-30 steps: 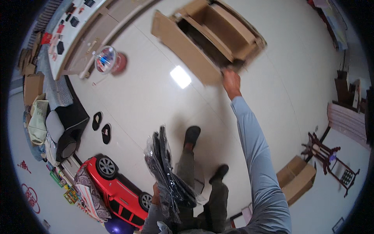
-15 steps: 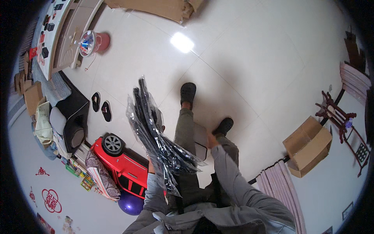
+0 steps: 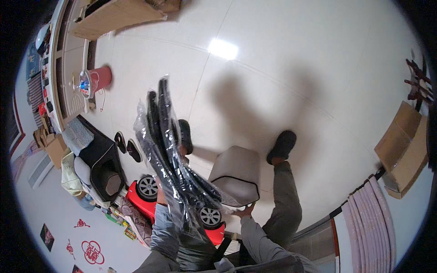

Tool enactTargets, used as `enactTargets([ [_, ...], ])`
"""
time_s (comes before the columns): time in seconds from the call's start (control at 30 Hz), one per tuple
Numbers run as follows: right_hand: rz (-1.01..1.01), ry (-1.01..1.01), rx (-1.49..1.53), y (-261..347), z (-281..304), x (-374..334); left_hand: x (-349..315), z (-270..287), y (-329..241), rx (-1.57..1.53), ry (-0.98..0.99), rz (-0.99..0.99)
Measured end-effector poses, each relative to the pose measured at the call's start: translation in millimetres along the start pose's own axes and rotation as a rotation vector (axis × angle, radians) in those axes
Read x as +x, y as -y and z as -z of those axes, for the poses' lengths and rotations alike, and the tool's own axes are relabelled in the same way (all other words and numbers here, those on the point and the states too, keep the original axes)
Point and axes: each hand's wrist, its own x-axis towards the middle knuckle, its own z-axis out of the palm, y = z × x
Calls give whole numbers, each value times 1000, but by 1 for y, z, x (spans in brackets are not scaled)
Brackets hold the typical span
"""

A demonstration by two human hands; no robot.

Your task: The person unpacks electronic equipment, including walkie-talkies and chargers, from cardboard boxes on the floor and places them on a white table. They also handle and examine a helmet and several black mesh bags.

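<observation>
A bundle of long black pieces in clear plastic bags (image 3: 170, 150) rises in front of me; what the pieces are I cannot make out. My left hand (image 3: 160, 196), mostly hidden behind the bags, is closed on the bundle. Between my legs is a grey padded stool (image 3: 236, 170) with a black-edged end turned towards me. My right hand (image 3: 246, 211) grips the stool's near edge, its fingers partly hidden.
A red toy car (image 3: 141, 200) lies behind the bundle. Black slippers (image 3: 133, 150) sit on the tiled floor at the left, below a pink bucket (image 3: 101, 77). Cardboard boxes stand at the far left (image 3: 118, 19) and at the right (image 3: 403, 150).
My legs have moved apart and the view has turned. The grey stool, partly hidden before, now shows between my legs with my right hand at its edge. The bundle stays in my left hand.
</observation>
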Motion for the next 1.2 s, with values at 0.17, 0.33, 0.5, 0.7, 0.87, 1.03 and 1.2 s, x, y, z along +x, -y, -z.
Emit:
enactTargets([
  [0.17,92,-26,-5,-14,-27,39,61,39,-39,15,22,-26],
  [0.33,515,48,-246,25,-125,68,94,93,-110,-39,24,-61],
  [0.5,1058,64,-556,16,-358,22,102,126,-216,-154,-54,-36],
  [0.7,1482,-229,-937,0,-568,-16,126,206,-359,-320,132,-16],
  [0.87,2061,-25,-1115,-18,-750,-80,142,222,-493,-425,281,-63],
  [1.03,2115,-52,-1732,-71,-850,-152,82,144,-607,-422,-23,-194],
  [1.2,1778,-85,-2074,-77,-913,-215,64,98,-700,-344,121,-262],
])
